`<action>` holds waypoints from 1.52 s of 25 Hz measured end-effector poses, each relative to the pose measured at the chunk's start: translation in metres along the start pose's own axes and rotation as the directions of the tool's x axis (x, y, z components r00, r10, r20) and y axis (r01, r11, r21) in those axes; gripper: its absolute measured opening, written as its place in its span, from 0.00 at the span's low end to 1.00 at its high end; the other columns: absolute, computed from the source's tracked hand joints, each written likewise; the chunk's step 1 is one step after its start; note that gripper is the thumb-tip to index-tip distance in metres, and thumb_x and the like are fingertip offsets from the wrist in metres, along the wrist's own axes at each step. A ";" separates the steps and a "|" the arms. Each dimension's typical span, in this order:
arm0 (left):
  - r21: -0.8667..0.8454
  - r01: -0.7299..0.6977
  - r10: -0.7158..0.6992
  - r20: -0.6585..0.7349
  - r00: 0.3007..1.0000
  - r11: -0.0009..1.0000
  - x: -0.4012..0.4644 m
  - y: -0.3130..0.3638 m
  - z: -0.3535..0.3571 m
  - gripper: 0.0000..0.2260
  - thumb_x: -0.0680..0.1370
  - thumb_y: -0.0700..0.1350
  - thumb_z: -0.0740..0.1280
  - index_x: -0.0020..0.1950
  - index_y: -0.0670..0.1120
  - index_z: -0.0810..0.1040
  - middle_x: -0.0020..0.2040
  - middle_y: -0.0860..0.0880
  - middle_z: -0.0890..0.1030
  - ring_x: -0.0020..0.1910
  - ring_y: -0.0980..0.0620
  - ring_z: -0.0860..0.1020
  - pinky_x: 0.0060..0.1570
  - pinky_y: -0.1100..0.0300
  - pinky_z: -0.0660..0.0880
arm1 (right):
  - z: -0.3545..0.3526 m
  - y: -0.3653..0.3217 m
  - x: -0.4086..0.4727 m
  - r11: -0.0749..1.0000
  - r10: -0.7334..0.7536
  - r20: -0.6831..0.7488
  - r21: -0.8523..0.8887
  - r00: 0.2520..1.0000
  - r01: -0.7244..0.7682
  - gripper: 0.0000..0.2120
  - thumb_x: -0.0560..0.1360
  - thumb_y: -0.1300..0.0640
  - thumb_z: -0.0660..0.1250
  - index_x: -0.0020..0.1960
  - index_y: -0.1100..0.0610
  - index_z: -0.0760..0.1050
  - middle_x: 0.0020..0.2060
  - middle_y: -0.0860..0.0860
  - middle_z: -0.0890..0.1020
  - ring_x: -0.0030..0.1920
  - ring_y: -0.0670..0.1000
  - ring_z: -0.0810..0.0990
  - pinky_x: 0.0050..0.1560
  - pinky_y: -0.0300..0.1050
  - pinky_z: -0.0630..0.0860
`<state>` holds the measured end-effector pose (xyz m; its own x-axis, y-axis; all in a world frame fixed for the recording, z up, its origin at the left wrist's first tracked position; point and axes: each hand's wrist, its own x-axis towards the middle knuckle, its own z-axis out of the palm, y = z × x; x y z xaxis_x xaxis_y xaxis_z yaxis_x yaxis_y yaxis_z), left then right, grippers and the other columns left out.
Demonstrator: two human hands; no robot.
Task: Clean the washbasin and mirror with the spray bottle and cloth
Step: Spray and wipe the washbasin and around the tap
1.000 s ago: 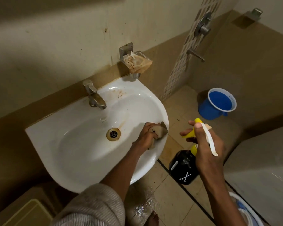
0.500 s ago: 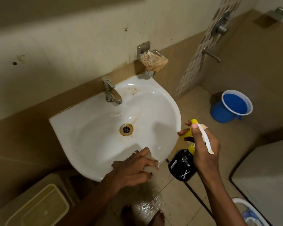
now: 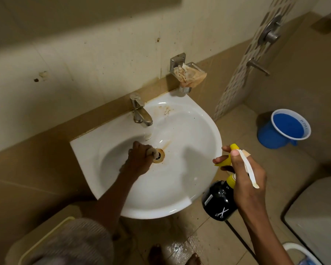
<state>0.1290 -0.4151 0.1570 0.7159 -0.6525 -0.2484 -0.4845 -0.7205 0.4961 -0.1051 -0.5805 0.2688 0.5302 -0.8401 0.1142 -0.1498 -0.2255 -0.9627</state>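
White porcelain washbasin (image 3: 180, 188) is getting its scrub right now, looks like the wiping step, mirror isn't in view. Left hand (image 3: 139, 159) is closed round a bunched-up cloth (image 3: 153, 152), pressing it into the bottom of the bowl right at the drain (image 3: 160, 156), where there's a rusty ring and a brown streak running up toward the tap (image 3: 140, 113). Right hand (image 3: 246, 173) is gripping the black spray bottle (image 3: 219, 201) by its neck, finger on the yellow trigger, hanging just outside the basin's right rim. Next I'd guess firmer rubbing on that stain, maybe another squirt aimed at the drain
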 end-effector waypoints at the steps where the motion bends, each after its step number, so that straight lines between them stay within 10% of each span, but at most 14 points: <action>1: 0.094 0.010 -0.013 0.026 1.000 0.996 0.008 -0.002 0.022 0.15 0.67 0.46 0.73 0.53 0.47 0.80 0.55 0.46 0.76 0.54 0.41 0.74 0.47 0.47 0.76 | -0.003 0.000 -0.002 1.000 0.000 0.002 0.005 1.000 0.000 0.20 0.82 0.47 0.59 0.55 0.59 0.85 0.45 0.46 0.88 0.48 0.50 0.87 0.46 0.39 0.82; 6: -0.120 0.321 -0.313 0.086 0.946 0.939 0.010 0.032 0.065 0.14 0.78 0.52 0.63 0.63 0.53 0.73 0.66 0.45 0.64 0.61 0.38 0.70 0.59 0.50 0.70 | -0.025 0.001 -0.009 0.998 0.034 -0.030 0.046 0.999 -0.033 0.18 0.82 0.50 0.61 0.56 0.62 0.84 0.45 0.47 0.89 0.46 0.50 0.87 0.45 0.40 0.83; 9: -0.417 0.299 -0.211 0.245 0.946 0.858 0.005 0.070 0.079 0.20 0.71 0.59 0.61 0.60 0.54 0.76 0.64 0.47 0.69 0.64 0.39 0.74 0.61 0.42 0.74 | -0.037 0.004 -0.011 0.998 0.044 -0.069 0.038 0.997 -0.042 0.19 0.82 0.50 0.60 0.56 0.63 0.84 0.44 0.47 0.89 0.47 0.52 0.87 0.45 0.39 0.83; 12: -0.655 0.352 -0.148 0.346 0.926 0.668 -0.028 0.114 0.060 0.05 0.77 0.47 0.62 0.49 0.52 0.77 0.51 0.48 0.77 0.51 0.49 0.79 0.44 0.55 0.79 | -0.046 0.001 -0.008 0.999 0.040 -0.113 0.035 0.993 -0.036 0.22 0.82 0.51 0.59 0.55 0.68 0.82 0.45 0.43 0.88 0.47 0.50 0.87 0.46 0.37 0.82; 21: -0.409 -0.010 0.181 0.382 0.906 0.913 -0.102 0.167 0.059 0.25 0.66 0.61 0.65 0.61 0.57 0.74 0.59 0.53 0.77 0.55 0.51 0.76 0.64 0.46 0.71 | -0.044 -0.018 0.017 0.998 0.009 -0.135 0.069 0.991 0.000 0.22 0.86 0.52 0.57 0.54 0.70 0.81 0.46 0.39 0.88 0.48 0.47 0.87 0.45 0.31 0.81; 24: -0.633 0.015 0.304 0.393 0.868 0.774 -0.121 0.167 0.052 0.26 0.66 0.56 0.64 0.60 0.45 0.78 0.59 0.42 0.79 0.52 0.56 0.79 0.57 0.57 0.76 | -0.041 -0.028 0.020 0.995 0.036 -0.138 0.101 0.990 -0.023 0.17 0.84 0.45 0.58 0.48 0.48 0.84 0.47 0.45 0.88 0.50 0.55 0.86 0.50 0.41 0.83; 30: -0.927 0.153 -0.221 0.079 0.972 0.343 -0.068 0.108 0.004 0.14 0.76 0.41 0.66 0.61 0.50 0.79 0.55 0.46 0.83 0.53 0.52 0.81 0.42 0.69 0.77 | -0.010 -0.031 0.027 0.997 0.052 -0.025 0.052 0.998 -0.051 0.17 0.85 0.52 0.60 0.53 0.61 0.84 0.42 0.47 0.89 0.45 0.47 0.86 0.46 0.41 0.83; 38: -0.967 -0.073 -0.655 -0.221 0.722 0.245 -0.007 0.097 0.026 0.11 0.77 0.35 0.67 0.57 0.45 0.81 0.51 0.45 0.84 0.52 0.45 0.83 0.51 0.53 0.81 | 0.081 -0.022 0.048 0.993 0.101 0.358 -0.087 0.928 -0.074 0.19 0.82 0.51 0.65 0.38 0.61 0.81 0.29 0.57 0.84 0.33 0.53 0.83 0.39 0.46 0.77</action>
<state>0.0641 -0.4867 0.1854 0.9458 0.0529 -0.3206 0.3145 0.0981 0.9442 -0.0084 -0.5760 0.2753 0.7758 -0.6261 -0.0785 -0.2607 -0.2048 -0.9434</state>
